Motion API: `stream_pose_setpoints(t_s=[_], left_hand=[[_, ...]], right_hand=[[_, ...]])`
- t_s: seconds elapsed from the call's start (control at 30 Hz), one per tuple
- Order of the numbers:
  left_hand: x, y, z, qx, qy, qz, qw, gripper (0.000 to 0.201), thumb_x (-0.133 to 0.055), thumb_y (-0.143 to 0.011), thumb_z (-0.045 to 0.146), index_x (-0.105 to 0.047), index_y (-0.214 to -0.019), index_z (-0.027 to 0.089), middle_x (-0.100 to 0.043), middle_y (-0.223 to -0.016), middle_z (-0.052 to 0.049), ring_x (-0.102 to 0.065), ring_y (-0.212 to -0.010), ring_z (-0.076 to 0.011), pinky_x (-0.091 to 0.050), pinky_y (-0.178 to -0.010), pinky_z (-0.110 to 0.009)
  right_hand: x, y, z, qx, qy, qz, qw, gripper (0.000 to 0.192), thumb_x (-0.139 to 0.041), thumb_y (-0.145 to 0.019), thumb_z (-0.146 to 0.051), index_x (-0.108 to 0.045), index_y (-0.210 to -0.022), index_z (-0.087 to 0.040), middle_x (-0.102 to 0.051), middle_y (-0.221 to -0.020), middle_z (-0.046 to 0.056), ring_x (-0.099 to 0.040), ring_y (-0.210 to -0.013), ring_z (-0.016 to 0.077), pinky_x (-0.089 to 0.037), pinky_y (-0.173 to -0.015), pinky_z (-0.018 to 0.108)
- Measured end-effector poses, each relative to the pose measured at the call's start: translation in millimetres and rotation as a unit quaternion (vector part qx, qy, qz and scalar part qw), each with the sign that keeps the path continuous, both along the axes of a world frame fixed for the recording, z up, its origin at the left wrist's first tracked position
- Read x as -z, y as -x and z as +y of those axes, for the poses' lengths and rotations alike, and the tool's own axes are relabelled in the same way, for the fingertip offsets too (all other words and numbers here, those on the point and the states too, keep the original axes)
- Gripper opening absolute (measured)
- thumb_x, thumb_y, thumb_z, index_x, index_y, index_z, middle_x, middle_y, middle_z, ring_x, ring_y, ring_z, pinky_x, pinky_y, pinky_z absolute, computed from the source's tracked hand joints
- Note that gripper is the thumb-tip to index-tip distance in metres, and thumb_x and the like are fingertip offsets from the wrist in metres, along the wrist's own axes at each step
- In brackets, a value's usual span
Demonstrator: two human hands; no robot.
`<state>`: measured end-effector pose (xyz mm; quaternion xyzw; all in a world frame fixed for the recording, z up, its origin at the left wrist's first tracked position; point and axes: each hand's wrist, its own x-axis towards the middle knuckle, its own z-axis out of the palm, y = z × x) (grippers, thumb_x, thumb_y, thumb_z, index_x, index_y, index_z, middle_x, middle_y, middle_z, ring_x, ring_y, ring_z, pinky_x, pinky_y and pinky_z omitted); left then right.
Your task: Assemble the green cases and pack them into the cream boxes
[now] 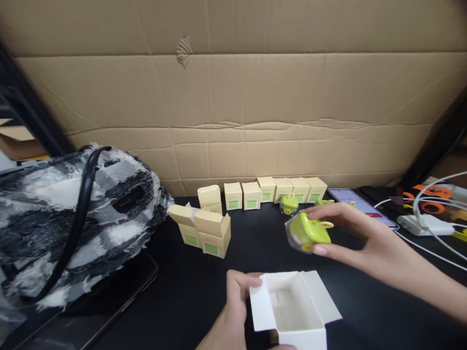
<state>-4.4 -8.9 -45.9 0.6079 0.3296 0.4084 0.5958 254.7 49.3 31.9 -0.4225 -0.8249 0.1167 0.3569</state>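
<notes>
My left hand (233,311) grips a small white-lined carton (302,338) at the front of the table, its flaps spread and its hollow inside facing up. Above and to the right of it, my right hand (350,236) pinches a small clear container with a lime-green lid (308,231) and a yellow loop, tilted in the air. Behind it a similar green-lidded container (289,204) stands on the table. Another green lid (323,202) shows partly behind my right hand.
Shut yellow boxes (251,196) line the cardboard wall (255,97); opened ones (213,236) stand nearer, left of centre. A shaggy black-and-white bag (91,218) fills the left. A phone (346,197), white charger (425,225), cables and orange items (433,208) lie right.
</notes>
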Motion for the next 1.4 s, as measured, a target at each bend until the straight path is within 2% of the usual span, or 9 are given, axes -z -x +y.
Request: stream_pose_setpoints(t_s=[0.1, 0.23, 0.53, 0.73, 0.9, 1.0, 1.1, 1.23, 1.4], left_hand=[[-1.2, -0.2, 0.1, 0.008, 0.013, -0.004, 1.0, 0.062, -0.083, -0.069, 0.039, -0.03, -0.098, 0.026, -0.047, -0.125, -0.013, -0.051, -0.118, -0.0292, -0.035, -0.097, -0.044], [0.8, -1.3, -0.3, 0.004, 0.012, -0.012, 1.0, 0.064, -0.084, -0.067, 0.04, -0.031, -0.1, 0.026, -0.049, -0.125, -0.013, -0.053, -0.117, -0.0307, -0.036, -0.097, -0.046], [15.2, -0.5, 3.2, 0.001, -0.016, 0.006, 1.0, 0.062, -0.081, -0.07, 0.046, -0.03, -0.099, 0.027, -0.049, -0.125, -0.013, -0.053, -0.118, -0.0326, -0.037, -0.097, -0.05], [16.3, -2.3, 2.5, 0.019, -0.061, -0.01, 0.998, 0.059, -0.078, -0.074, 0.046, -0.028, -0.101, 0.028, -0.051, -0.13, -0.015, -0.056, -0.118, -0.0316, -0.042, -0.097, -0.048], [12.2, -5.1, -2.9, -0.002, -0.045, -0.042, 0.998, 0.068, -0.079, -0.071, 0.052, -0.028, -0.109, 0.029, -0.047, -0.139, -0.02, -0.055, -0.122, -0.0326, -0.041, -0.1, -0.051], [13.7, -4.5, -4.6, -0.019, -0.049, -0.057, 0.997, 0.077, -0.079, -0.07, 0.054, -0.026, -0.12, 0.028, -0.047, -0.141, -0.021, -0.049, -0.129, -0.0346, -0.033, -0.107, -0.054], [15.3, -3.8, -5.1, -0.059, -0.069, -0.073, 0.993, 0.057, -0.061, -0.085, 0.058, -0.031, -0.124, 0.027, -0.049, -0.143, -0.017, -0.049, -0.13, -0.0316, -0.032, -0.109, -0.051], [9.4, -5.7, -8.0, -0.109, -0.089, -0.064, 0.988, 0.026, -0.045, -0.097, 0.051, -0.045, -0.111, 0.029, -0.058, -0.135, -0.007, -0.054, -0.124, -0.0246, -0.04, -0.103, -0.043], [-4.0, -3.5, -10.7, -0.081, -0.112, 0.051, 0.989, 0.032, -0.044, -0.097, 0.052, -0.049, -0.122, 0.032, -0.052, -0.14, -0.005, -0.049, -0.13, -0.0219, -0.035, -0.109, -0.037]], right_hand=[[-4.3, 19.0, -27.8, -0.048, -0.013, 0.071, 0.996, 0.036, -0.072, -0.081, -0.048, -0.056, -0.112, -0.037, -0.07, -0.114, -0.004, -0.069, -0.105, 0.0176, -0.057, -0.088, 0.025], [2.8, 29.7, -51.3, -0.092, 0.041, 0.058, 0.993, 0.045, -0.078, -0.076, -0.04, -0.056, -0.115, -0.04, -0.07, -0.122, -0.005, -0.07, -0.106, 0.0185, -0.057, -0.089, 0.024], [-3.4, 38.0, -45.0, -0.154, -0.051, -0.085, 0.983, 0.029, -0.076, -0.079, -0.036, -0.068, -0.102, -0.021, -0.077, -0.103, 0.007, -0.072, -0.097, 0.0212, -0.059, -0.083, 0.027], [-3.0, 45.4, -45.4, -0.18, -0.071, -0.088, 0.977, 0.01, -0.059, -0.092, -0.02, -0.069, -0.094, -0.017, -0.076, -0.096, 0.008, -0.07, -0.096, 0.0175, -0.056, -0.084, 0.026], [-0.3, 48.5, -49.1, -0.125, 0.01, -0.137, 0.983, 0.019, -0.054, -0.091, -0.021, -0.073, -0.089, -0.022, -0.068, -0.112, 0.014, -0.065, -0.109, 0.0259, -0.058, -0.084, 0.036], [0.6, 40.9, -48.2, -0.12, 0.058, -0.1, 0.986, 0.017, -0.055, -0.092, -0.029, -0.068, -0.101, -0.026, -0.062, -0.117, 0.01, -0.062, -0.111, 0.0244, -0.056, -0.087, 0.035], [0.8, 29.0, -44.3, -0.103, 0.051, 0.001, 0.993, 0.019, -0.048, -0.09, -0.02, -0.055, -0.105, -0.03, -0.06, -0.103, 0.002, -0.062, -0.096, 0.0171, -0.056, -0.08, 0.026], [-1.5, 22.5, -40.8, -0.096, 0.08, 0.05, 0.991, 0.023, -0.042, -0.075, -0.004, -0.043, -0.079, -0.027, -0.051, -0.076, -0.004, -0.054, -0.068, 0.0133, -0.05, -0.062, 0.021], [0.4, 23.7, -42.7, -0.167, 0.163, 0.056, 0.971, 0.024, -0.05, -0.081, -0.01, -0.05, -0.094, -0.03, -0.061, -0.092, -0.002, -0.062, -0.085, 0.0158, -0.052, -0.077, 0.026]])
